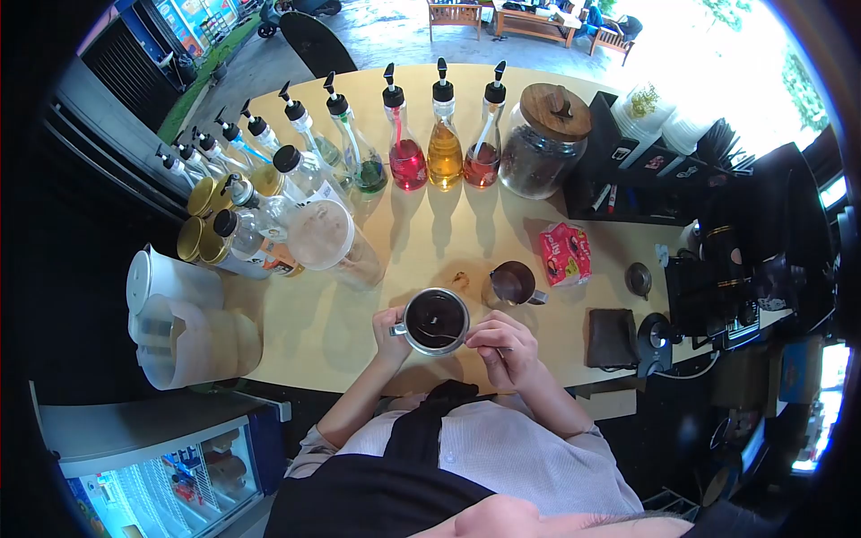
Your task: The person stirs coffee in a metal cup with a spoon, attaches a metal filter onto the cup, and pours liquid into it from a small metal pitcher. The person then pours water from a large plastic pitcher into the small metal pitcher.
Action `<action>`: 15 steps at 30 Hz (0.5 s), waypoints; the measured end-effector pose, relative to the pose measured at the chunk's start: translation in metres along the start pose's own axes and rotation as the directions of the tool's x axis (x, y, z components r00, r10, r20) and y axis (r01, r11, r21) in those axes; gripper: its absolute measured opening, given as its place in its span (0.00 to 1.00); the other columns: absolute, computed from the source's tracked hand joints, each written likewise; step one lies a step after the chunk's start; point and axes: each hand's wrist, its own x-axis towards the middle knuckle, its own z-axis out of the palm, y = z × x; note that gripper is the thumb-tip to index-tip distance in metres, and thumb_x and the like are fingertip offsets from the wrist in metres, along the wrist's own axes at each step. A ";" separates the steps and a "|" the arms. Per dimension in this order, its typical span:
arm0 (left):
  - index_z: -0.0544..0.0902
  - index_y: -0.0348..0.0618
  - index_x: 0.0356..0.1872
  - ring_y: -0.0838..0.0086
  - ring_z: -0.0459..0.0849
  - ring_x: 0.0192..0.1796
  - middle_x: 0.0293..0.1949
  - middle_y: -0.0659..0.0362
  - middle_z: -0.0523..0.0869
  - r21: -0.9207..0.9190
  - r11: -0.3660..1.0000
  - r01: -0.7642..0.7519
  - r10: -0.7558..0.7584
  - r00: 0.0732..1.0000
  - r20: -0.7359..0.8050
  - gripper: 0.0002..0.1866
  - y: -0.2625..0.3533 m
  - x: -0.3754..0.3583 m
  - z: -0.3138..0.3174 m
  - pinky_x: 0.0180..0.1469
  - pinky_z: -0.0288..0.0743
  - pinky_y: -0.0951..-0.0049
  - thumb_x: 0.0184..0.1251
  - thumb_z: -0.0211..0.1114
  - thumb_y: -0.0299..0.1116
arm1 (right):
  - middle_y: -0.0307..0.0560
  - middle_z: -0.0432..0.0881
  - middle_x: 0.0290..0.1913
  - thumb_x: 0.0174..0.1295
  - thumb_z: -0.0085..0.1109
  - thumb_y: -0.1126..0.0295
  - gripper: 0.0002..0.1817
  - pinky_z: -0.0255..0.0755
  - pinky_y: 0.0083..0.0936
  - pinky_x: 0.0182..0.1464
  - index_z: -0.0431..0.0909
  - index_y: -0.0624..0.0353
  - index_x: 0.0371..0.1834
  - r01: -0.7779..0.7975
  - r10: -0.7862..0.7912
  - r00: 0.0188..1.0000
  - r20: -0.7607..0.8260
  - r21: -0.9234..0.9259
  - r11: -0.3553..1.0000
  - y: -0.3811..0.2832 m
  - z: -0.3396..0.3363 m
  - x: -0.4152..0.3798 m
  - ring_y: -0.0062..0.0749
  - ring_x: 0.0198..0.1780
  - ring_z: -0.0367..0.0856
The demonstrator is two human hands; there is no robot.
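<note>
My left hand (389,335) is closed around the handle side of a metal mug (411,303), which is at the table's near edge. Dark liquid (434,314) fills much of the mug. My right hand (508,350) pinches a thin metal spoon (451,336) at the mug's right rim. The spoon reaches over the rim into the mug; its tip is hard to make out in the liquid. Just beyond my right hand stands a smaller metal pitcher (513,282), with its handle pointing right. A small brown stain (460,279) marks the tabletop beside that pitcher.
Pump bottles of coloured syrup (445,157) curve along the far edge. A wood-lidded jar (543,148) stands beyond a pink packet (566,254). Plastic pitchers (193,345) and a clear tumbler (327,242) are left; a dark cloth (612,338) and black machine (726,278) are right.
</note>
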 end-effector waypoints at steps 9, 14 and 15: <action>0.72 0.36 0.14 0.71 0.69 0.15 0.12 0.56 0.71 0.197 0.957 -0.212 0.229 0.971 -0.070 0.20 -0.005 0.000 0.001 0.21 0.62 0.72 0.62 0.46 0.38 | 0.46 0.81 0.27 0.52 0.62 0.78 0.05 0.72 0.20 0.28 0.76 0.62 0.32 -0.349 0.353 0.934 -0.050 0.062 0.935 -0.011 -0.003 0.002 0.32 0.25 0.79; 0.71 0.37 0.13 0.67 0.69 0.15 0.11 0.56 0.71 -0.153 0.988 0.019 -0.024 0.999 -0.028 0.19 -0.012 -0.003 0.000 0.21 0.61 0.71 0.60 0.49 0.37 | 0.46 0.81 0.26 0.47 0.69 0.74 0.11 0.73 0.19 0.27 0.77 0.62 0.31 -0.269 0.266 0.957 -0.117 -0.010 0.963 -0.003 0.001 0.004 0.31 0.25 0.80; 0.71 0.37 0.13 0.67 0.69 0.15 0.11 0.56 0.71 -0.154 0.988 0.020 -0.024 0.999 -0.027 0.19 -0.014 -0.004 0.001 0.21 0.61 0.71 0.60 0.49 0.37 | 0.46 0.81 0.26 0.45 0.71 0.73 0.12 0.72 0.19 0.27 0.77 0.62 0.31 -0.208 0.198 0.971 -0.136 -0.068 0.976 -0.001 0.001 0.004 0.31 0.24 0.79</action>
